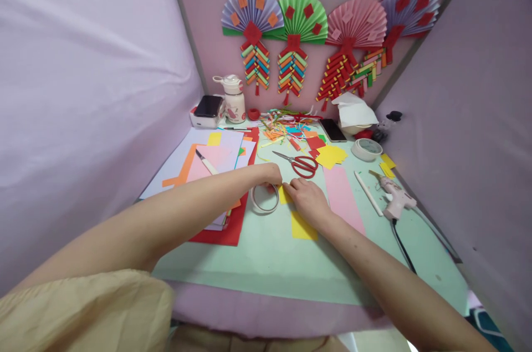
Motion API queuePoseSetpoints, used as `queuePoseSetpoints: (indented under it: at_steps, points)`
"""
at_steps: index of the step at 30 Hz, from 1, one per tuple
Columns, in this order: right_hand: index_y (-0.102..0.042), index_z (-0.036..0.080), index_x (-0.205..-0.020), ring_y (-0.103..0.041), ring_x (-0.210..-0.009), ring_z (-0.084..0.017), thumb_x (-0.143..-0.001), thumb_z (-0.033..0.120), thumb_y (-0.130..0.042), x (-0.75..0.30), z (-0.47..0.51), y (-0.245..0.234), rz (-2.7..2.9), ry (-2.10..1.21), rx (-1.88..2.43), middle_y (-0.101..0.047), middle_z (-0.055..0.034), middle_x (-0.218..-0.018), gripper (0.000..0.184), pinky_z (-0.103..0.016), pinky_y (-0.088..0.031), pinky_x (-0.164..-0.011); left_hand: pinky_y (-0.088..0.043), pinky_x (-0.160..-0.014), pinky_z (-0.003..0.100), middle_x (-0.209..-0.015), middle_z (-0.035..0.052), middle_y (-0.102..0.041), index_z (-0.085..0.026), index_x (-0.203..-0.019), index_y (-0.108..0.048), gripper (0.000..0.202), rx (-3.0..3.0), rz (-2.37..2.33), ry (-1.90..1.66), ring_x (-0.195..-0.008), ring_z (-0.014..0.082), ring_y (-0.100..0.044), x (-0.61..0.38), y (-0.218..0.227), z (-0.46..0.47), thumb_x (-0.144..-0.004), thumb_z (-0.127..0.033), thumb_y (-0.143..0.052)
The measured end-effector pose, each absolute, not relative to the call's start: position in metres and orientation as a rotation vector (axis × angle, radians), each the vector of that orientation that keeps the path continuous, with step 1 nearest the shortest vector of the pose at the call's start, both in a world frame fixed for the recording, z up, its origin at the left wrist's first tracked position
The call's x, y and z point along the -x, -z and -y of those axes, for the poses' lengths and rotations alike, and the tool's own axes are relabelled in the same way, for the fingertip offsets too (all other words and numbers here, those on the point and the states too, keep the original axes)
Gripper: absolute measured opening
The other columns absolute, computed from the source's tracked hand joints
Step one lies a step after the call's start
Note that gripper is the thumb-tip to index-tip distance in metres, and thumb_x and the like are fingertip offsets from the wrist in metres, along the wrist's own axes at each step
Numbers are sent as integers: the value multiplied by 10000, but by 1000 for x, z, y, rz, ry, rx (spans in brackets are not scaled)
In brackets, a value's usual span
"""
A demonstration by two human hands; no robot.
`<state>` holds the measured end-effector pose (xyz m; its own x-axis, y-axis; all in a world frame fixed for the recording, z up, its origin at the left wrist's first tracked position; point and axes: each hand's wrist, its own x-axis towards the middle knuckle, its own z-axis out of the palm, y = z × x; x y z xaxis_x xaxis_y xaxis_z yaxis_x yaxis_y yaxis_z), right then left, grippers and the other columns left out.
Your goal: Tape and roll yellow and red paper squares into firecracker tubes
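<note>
My left hand (272,173) is curled closed over the top edge of a roll of tape (265,210), its fingers partly hidden. Just right of the roll, a small yellow paper piece (285,195) shows between my hands. My right hand (308,200) bends over that piece, its fingertips pressed together at the paper and close to my left fingers. A second yellow paper piece (303,226) lies on the table under the right wrist's side. Red-handled scissors (305,166) rest just beyond both hands.
Stacked coloured sheets (233,230) and a craft knife (206,162) lie left. Right are a pink strip (344,199), a white pen (368,193), a corded glue gun (398,199) and another tape roll (366,149). Paper scraps (286,129), a bottle (235,103) and a phone (332,130) sit behind.
</note>
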<state>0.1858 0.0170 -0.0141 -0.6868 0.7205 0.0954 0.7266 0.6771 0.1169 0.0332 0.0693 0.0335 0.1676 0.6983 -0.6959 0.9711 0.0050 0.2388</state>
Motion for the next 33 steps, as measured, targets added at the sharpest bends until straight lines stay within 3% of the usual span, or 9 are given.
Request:
queuePoseSetpoints:
  at_steps: [4,9,24,29,33]
  points:
    - [-553,197,-1073,-499,-914,-206,-905,126,-417,-184,-17,13,2846,285,1234,-587,-68,-949,228,-318,-284,-727,-457,-599,283,-614,94,-645,-107,-682,-687,229,-1762,-1683,583,-640,204,-575,-28,-37,-69,-707,-326,-627]
    - [-546,195,-1066,-506,-908,-207,-900,117,-408,-184,-16,13,2849,325,1193,-589,-69,-932,229,-332,-254,-756,-425,-571,260,-444,51,-543,-154,-593,-666,215,-1800,-1747,588,-547,186,-537,-23,-42,-64,-665,-338,-583]
    - [-473,206,-1256,-507,-960,-225,-909,109,-361,-181,-8,12,2871,299,1216,-595,-104,-989,377,-357,-247,-807,-413,-545,230,-648,91,-670,-115,-786,-707,258,-1855,-1800,461,-587,175,-566,-23,-49,-49,-668,-298,-569]
    - [-563,232,-1179,-513,-1010,-212,-915,158,-377,-184,-21,-5,2852,91,1284,-597,-106,-1051,331,-338,-282,-848,-386,-495,211,-715,92,-688,-116,-830,-703,267,-1830,-1796,417,-534,139,-527,-21,-48,-46,-695,-295,-558]
    - [-568,145,-1175,-515,-1042,-226,-925,191,-353,-191,-61,-16,2681,57,1543,-568,-162,-1152,333,-313,-340,-820,-385,-489,213,-768,92,-697,-111,-809,-700,249,-1812,-1786,397,-513,123,-500,-21,-49,-45,-690,-286,-568]
